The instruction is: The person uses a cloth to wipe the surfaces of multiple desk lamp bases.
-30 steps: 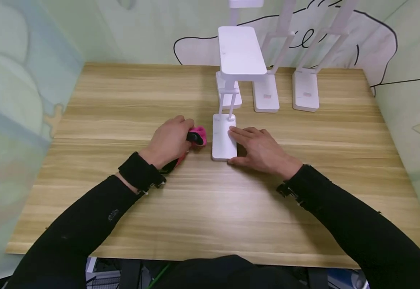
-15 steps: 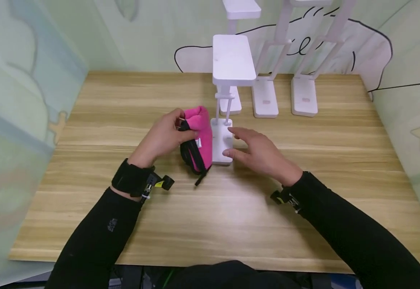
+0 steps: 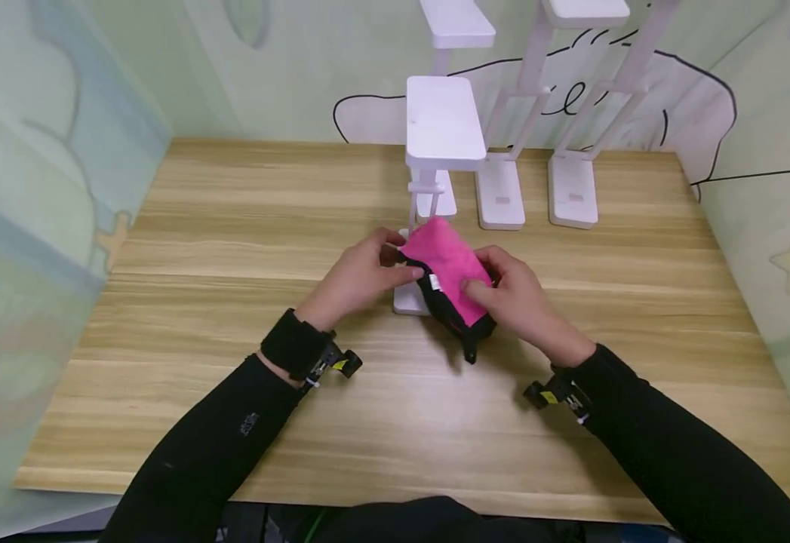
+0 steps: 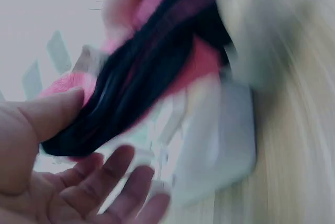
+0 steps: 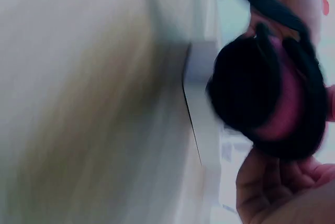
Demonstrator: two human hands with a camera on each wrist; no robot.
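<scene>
A soft pink-and-black fabric pouch (image 3: 445, 264) with a small white tag hangs tilted above the base (image 3: 408, 303) of the front white desk lamp (image 3: 444, 117). My left hand (image 3: 362, 273) pinches its upper left end between thumb and fingers. On the other side, my right hand (image 3: 521, 296) grips the pink lower right part, thumb on top. In the left wrist view the pouch (image 4: 146, 67) is blurred, its black edge running past the thumb (image 4: 57, 111). The right wrist view has the pouch's rounded black end (image 5: 243, 85) with a dangling strap.
Behind the front lamp stand several more white lamps, among them ones with a middle base (image 3: 500, 194) and a right base (image 3: 573, 192). A printed cloth wall (image 3: 286, 68) borders the wooden table (image 3: 232, 204) at the back and sides.
The pouch, at first mostly hidden under my left hand, has been lifted and carried right over the lamp base. My right hand has left the base and now grips the pouch too.
</scene>
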